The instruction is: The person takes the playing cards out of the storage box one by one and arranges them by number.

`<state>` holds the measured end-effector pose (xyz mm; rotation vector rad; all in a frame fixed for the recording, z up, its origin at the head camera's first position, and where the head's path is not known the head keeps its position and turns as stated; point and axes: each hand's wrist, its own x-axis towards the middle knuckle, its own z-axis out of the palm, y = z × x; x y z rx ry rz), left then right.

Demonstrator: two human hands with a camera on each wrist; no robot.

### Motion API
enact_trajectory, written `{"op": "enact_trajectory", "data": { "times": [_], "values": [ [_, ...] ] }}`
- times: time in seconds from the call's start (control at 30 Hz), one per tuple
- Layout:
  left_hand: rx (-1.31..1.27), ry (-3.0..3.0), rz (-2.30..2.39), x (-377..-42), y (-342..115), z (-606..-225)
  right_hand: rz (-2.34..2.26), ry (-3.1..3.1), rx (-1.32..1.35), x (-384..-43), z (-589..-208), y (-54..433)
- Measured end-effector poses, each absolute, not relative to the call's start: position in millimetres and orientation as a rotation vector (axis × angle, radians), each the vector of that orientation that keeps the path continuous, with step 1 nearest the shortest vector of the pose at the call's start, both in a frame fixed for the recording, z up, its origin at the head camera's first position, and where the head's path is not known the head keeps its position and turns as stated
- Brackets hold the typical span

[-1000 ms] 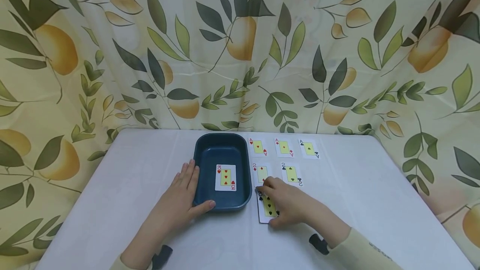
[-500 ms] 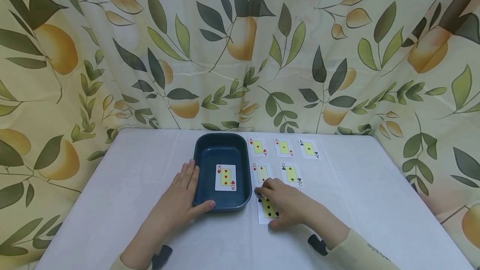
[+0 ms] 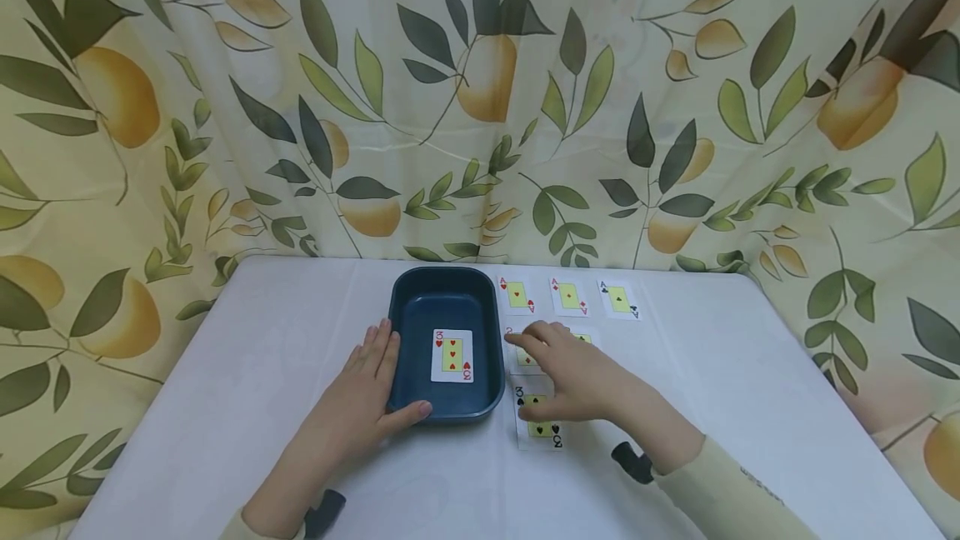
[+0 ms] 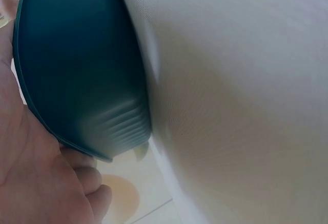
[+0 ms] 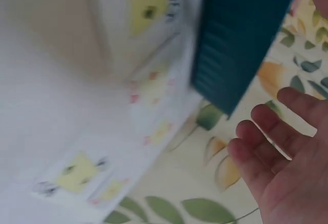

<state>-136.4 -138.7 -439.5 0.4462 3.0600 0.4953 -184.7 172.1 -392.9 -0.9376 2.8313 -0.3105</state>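
A dark blue tray [image 3: 444,307] stands on the table with a three of hearts [image 3: 452,365] lying face up in it. Along the tray's left side rests my left hand [image 3: 356,398], fingers straight, thumb over the near left corner; the left wrist view has the palm against the rim. My right hand [image 3: 577,377] hovers with spread fingers and holds nothing. Below it, just right of the tray, lies a three of spades [image 3: 538,433], partly behind the thumb. The two of diamonds [image 3: 522,363] and two of clubs [image 3: 583,337] are partly covered by the right hand.
At the table's far side lie the ace of hearts [image 3: 517,295], ace of diamonds [image 3: 569,297] and ace of clubs [image 3: 619,299] in a row. A leaf-and-fruit patterned curtain [image 3: 420,190] hangs behind the white table [image 3: 720,373].
My right hand has lifted off the three of spades and moved a little away from me, its fingers now spread over the twos. The left hand and tray have stayed put.
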Motion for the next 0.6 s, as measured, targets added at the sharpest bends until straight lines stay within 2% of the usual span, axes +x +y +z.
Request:
{"op": "enact_trajectory", "data": {
  "times": [0.27, 0.6],
  "values": [
    [0.448, 3.063, 0.486, -135.9, -139.5, -438.2, -0.285, 2.836, -1.078, -200.4, -371.6, 133.0],
    [0.504, 3.076, 0.514, -135.8, -141.1, -438.2, -0.210, 2.732, -1.148, -220.3, -390.6, 94.3]
  ]
}}
